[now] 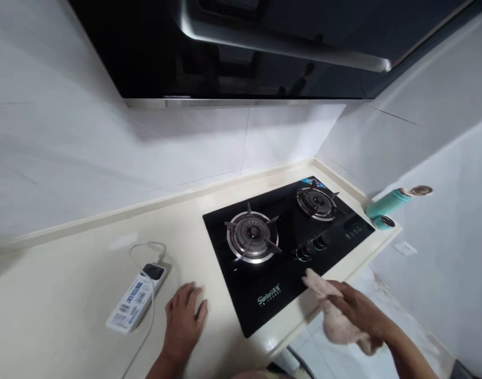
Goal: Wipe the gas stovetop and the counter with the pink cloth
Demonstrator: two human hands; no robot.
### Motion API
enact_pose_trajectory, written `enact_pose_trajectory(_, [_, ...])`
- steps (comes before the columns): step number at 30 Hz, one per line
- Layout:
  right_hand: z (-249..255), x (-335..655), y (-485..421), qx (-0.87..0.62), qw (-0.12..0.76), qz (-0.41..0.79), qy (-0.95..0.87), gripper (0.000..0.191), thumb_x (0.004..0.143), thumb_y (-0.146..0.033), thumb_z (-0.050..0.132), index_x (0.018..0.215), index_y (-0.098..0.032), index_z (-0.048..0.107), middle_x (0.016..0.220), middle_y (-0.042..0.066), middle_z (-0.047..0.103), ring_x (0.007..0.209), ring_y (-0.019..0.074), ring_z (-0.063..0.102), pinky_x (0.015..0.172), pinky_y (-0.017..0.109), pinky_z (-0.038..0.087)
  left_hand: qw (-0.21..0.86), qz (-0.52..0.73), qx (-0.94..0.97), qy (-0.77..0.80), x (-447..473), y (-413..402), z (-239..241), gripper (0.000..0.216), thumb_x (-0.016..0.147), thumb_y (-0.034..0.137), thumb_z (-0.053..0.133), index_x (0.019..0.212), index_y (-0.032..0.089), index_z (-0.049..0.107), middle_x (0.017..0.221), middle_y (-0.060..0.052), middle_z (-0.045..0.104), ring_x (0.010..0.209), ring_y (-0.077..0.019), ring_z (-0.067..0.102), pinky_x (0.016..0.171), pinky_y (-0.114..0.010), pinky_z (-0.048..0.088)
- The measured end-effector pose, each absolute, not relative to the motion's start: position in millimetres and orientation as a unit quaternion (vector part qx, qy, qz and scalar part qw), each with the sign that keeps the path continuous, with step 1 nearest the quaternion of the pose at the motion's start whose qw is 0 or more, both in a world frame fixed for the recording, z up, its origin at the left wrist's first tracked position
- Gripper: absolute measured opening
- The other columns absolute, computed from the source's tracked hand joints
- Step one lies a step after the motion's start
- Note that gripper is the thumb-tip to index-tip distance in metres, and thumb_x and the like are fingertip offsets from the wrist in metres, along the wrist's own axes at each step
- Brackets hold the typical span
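Observation:
My left hand (184, 318) lies flat on the cream countertop (79, 273), fingers spread, just left of the black glass gas hob (260, 284). My right hand (357, 310) is closed around a pale pink cloth (335, 321) at the hob's front right edge, near the control knobs (312, 247). The cloth's tip touches the glass while the rest hangs below my hand. The hob has two burners, a left burner (252, 237) and a right burner (317, 201).
A white power strip (135, 299) with a cable lies left of my left hand. A teal flask (385, 203) and its cap (383, 222) sit at the counter's right end. A dark range hood (241, 52) hangs overhead. White tiled walls surround the counter.

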State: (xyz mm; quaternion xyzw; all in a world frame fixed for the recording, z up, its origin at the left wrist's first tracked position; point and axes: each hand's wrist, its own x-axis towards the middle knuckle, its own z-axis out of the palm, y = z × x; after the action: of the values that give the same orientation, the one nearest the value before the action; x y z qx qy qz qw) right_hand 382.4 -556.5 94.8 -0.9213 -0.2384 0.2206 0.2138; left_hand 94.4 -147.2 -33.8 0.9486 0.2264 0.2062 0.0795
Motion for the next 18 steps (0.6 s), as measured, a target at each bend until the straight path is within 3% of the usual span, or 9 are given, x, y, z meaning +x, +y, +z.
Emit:
enact_pose_trajectory(4, [93.1,349.3,-465.0,-0.822,0.329,0.305,-0.350,0.058,0.103,-0.058,0.043,0.148,-0.027,0.061,0.142,0.010,0.066,0.128,0.0251,0.064,0.113,0.038,0.049,0.090,0.222,0.945,0.224,91.9,-148.3,-33.3,0.025,0.096,0.032,0.060,0.119,0.025,0.068,0.130,-0.010,0.071,0.126,-0.0286,0.062,0.101,-0.045,0.048])
enact_pose_trajectory(7, [73.8,316.3,-407.4,-0.843,0.234,0.283,-0.393,0.061,0.100,-0.049,0.050,0.158,-0.032,0.050,0.154,0.010,0.057,0.134,0.0282,0.060,0.113,0.044,0.048,0.095,0.247,0.938,0.223,89.3,-148.9,-34.5,0.028,0.095,0.032,0.061,0.122,0.025,0.067,0.130,-0.009,0.071,0.125,-0.0266,0.064,0.102,-0.043,0.049])
enact_pose_trajectory(11, [25.2,272.3,-366.1,-0.883,0.054,0.214,-0.415,0.080,0.080,-0.040,0.077,0.156,-0.037,0.053,0.164,0.013,0.047,0.145,0.0483,0.045,0.114,0.066,0.039,0.101,0.279,0.928,0.225,86.0,-149.6,-37.5,0.034,0.095,0.033,0.062,0.128,0.024,0.063,0.128,-0.009,0.072,0.123,-0.0250,0.065,0.101,-0.041,0.051])
enact_pose_trajectory(14, [-7.4,248.8,-341.8,-0.880,0.060,0.154,-0.445,0.080,0.084,-0.041,0.076,0.159,-0.031,0.050,0.160,0.018,0.051,0.142,0.0482,0.048,0.115,0.065,0.038,0.116,0.289,0.923,0.226,84.3,-149.6,-39.0,0.039,0.094,0.035,0.064,0.131,0.024,0.061,0.130,-0.009,0.072,0.123,-0.0259,0.066,0.101,-0.042,0.054])
enact_pose_trajectory(18, [-15.3,236.7,-289.5,-0.819,0.149,0.141,-0.537,0.068,0.092,-0.045,0.070,0.155,-0.027,0.055,0.157,0.018,0.053,0.139,0.0446,0.051,0.117,0.063,0.040,0.133,0.301,0.915,0.233,82.1,-148.7,-44.5,0.046,0.094,0.036,0.064,0.138,0.026,0.057,0.133,-0.010,0.070,0.123,-0.0270,0.066,0.100,-0.044,0.058])
